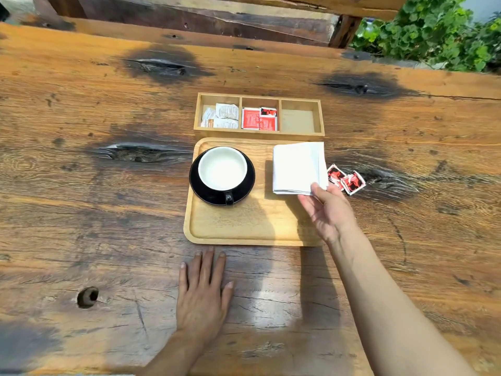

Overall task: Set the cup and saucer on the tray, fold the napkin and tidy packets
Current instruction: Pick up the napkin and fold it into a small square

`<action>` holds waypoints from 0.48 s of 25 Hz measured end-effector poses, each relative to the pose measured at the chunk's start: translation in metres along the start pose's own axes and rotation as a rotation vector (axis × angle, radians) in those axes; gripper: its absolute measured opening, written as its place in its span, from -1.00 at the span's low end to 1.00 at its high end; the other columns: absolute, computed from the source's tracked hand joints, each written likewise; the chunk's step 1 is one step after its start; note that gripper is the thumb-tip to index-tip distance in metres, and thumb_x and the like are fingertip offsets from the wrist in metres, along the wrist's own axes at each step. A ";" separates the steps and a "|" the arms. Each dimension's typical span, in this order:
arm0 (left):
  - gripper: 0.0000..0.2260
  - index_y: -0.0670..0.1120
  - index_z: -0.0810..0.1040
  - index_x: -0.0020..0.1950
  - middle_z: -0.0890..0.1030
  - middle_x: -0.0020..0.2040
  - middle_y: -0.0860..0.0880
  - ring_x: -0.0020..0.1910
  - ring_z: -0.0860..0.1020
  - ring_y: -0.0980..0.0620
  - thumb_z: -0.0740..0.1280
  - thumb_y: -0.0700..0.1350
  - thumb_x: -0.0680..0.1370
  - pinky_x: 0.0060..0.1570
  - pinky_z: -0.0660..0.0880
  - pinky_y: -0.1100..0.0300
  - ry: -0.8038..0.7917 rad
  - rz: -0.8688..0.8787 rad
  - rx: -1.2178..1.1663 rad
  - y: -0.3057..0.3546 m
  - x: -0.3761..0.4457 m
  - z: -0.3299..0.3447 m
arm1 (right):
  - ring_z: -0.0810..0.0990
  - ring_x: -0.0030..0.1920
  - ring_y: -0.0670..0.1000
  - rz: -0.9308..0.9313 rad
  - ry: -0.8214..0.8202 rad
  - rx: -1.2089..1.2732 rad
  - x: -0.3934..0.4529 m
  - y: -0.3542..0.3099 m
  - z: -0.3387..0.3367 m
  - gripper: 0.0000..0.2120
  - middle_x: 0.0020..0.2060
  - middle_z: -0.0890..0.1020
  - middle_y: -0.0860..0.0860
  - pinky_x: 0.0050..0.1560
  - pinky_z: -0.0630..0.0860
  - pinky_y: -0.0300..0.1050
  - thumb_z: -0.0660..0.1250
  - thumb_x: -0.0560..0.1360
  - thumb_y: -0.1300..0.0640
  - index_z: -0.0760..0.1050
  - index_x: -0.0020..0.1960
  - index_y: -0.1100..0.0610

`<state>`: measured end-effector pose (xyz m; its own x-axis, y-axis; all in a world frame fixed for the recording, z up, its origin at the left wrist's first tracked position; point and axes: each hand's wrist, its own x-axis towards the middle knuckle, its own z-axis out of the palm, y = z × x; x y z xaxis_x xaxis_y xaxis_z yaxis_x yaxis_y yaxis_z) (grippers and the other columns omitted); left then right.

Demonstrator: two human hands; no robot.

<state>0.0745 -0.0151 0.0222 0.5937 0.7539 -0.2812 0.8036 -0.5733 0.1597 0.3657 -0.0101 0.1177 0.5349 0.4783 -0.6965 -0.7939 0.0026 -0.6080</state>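
A white cup (222,169) with a black handle stands on a black saucer (210,195) at the left of the wooden tray (238,226). A folded white napkin (296,166) lies over the tray's right side. My right hand (328,210) pinches the napkin's near right corner between thumb and fingers. Two red packets (345,179) lie on the table just right of the napkin. My left hand (203,294) rests flat on the table in front of the tray, fingers spread, holding nothing.
A three-compartment wooden organiser (259,133) sits behind the tray: white packets (221,116) in the left cell, red packets (259,119) in the middle, right cell bare. The wooden table has dark knots and a hole (87,297). Green plants (433,31) stand beyond the far right.
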 end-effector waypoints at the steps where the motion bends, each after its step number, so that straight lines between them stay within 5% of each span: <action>1: -0.46 -0.07 0.29 0.52 0.33 0.51 -0.14 0.50 0.24 -0.17 0.01 0.15 0.60 0.43 0.07 -0.17 -0.002 0.000 0.019 -0.002 0.001 0.004 | 0.65 -0.17 0.07 0.006 0.009 0.012 0.006 0.000 0.003 -0.86 -0.06 0.62 0.15 -0.17 0.63 0.01 0.26 0.51 0.40 0.45 0.02 0.22; 4: -0.45 -0.06 0.23 0.54 0.28 0.54 -0.13 0.52 0.14 -0.14 0.00 0.15 0.60 0.48 0.00 -0.16 0.005 0.001 0.044 -0.003 0.001 0.010 | 0.68 -0.34 0.01 0.032 0.039 0.034 0.025 0.002 0.010 -0.83 -0.10 0.63 0.12 -0.18 0.64 0.03 0.26 0.51 0.39 0.43 -0.06 0.13; 9: -0.44 -0.05 0.21 0.55 0.26 0.55 -0.12 0.53 0.16 -0.13 0.02 0.15 0.59 0.48 0.01 -0.17 -0.004 -0.019 0.053 -0.002 0.002 0.010 | 0.69 -0.20 0.05 0.036 0.157 0.001 0.052 0.016 0.024 -0.62 0.03 0.65 0.15 -0.25 0.67 -0.09 0.35 0.48 0.34 0.40 0.27 0.22; 12: -0.44 -0.06 0.22 0.54 0.28 0.54 -0.12 0.52 0.17 -0.13 0.04 0.15 0.58 0.47 0.03 -0.18 0.001 -0.016 0.053 -0.002 0.002 0.009 | 0.66 -0.33 0.01 -0.036 0.337 -0.191 0.061 0.022 0.027 -0.52 -0.13 0.66 0.10 -0.27 0.66 -0.15 0.47 0.41 0.27 0.41 0.28 0.23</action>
<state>0.0741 -0.0154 0.0124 0.5813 0.7633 -0.2818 0.8095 -0.5776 0.1053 0.3735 0.0428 0.0723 0.6516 0.1650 -0.7404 -0.7221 -0.1643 -0.6720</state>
